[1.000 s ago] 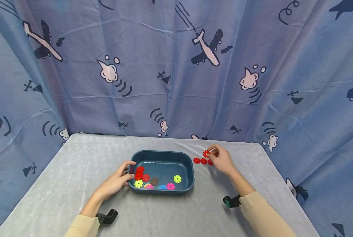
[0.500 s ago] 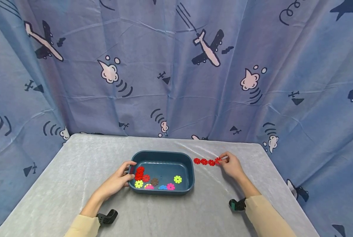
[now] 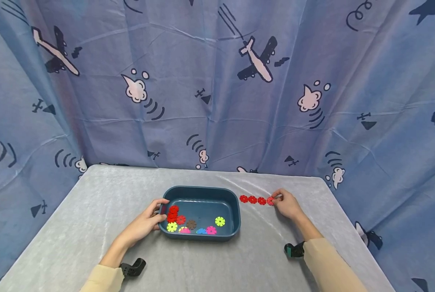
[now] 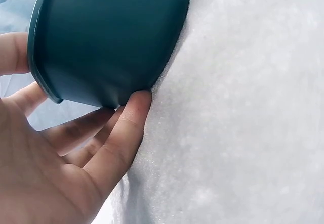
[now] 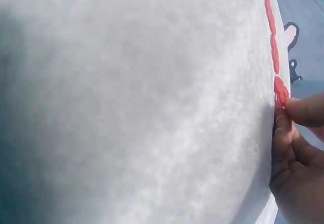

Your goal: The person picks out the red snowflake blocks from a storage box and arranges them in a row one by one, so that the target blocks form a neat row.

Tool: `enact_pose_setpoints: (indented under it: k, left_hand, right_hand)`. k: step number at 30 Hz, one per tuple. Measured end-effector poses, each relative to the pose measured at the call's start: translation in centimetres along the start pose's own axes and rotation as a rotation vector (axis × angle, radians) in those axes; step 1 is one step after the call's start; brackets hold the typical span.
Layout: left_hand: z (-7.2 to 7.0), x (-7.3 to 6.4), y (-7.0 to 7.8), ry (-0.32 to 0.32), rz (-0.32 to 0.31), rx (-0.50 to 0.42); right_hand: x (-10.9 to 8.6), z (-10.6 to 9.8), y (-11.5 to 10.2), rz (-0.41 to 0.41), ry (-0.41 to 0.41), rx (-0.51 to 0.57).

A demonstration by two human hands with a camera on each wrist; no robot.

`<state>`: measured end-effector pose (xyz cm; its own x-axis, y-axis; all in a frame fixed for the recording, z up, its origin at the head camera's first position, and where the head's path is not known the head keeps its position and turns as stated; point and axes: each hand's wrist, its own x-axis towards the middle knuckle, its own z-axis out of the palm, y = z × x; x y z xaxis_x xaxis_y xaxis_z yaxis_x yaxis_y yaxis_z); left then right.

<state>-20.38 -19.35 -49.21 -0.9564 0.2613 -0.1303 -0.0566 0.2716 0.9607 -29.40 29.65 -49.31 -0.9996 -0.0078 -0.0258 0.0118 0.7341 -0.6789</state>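
My left hand [image 3: 144, 219] holds the left end of a dark teal plastic tub [image 3: 203, 237]. In the left wrist view its fingers [image 4: 124, 138] lie against the outer wall of the tub, with a digit over the rim. My right hand [image 3: 287, 203] pinches a red notched disc [image 3: 270, 201] at the right end of a row of red discs [image 3: 252, 199] on the table. The right wrist view has that pinched disc [image 5: 280, 90] tilted slightly, in line with the others and close to its neighbour.
Inside the tub lie overlapping red discs [image 3: 172, 215], a brown disc [image 3: 191, 224], yellow discs [image 3: 220, 221], pink discs [image 3: 211, 230] and a blue disc [image 3: 201, 231]. A pale cloth covers the table [image 3: 203, 267]. A blue patterned curtain [image 3: 173, 81] hangs behind.
My right hand has moved right and slightly down, carrying a red disc from above the row to its right end and lowering it there. The left hand stays on the tub.
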Motion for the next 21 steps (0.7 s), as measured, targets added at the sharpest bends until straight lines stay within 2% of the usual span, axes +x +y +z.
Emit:
enact_pose_setpoints:
  k: [7, 21]
  left_hand:
    - [0.08, 0.06, 0.01, 0.003, -0.001, 0.006]
    - [0.11, 0.02, 0.04, 0.002, -0.004, 0.007]
  right_hand:
    - [0.0, 0.04, 0.24, -0.002, -0.006, -0.004]
    - [-0.14, 0.08, 0.79, 0.02, -0.022, 0.083]
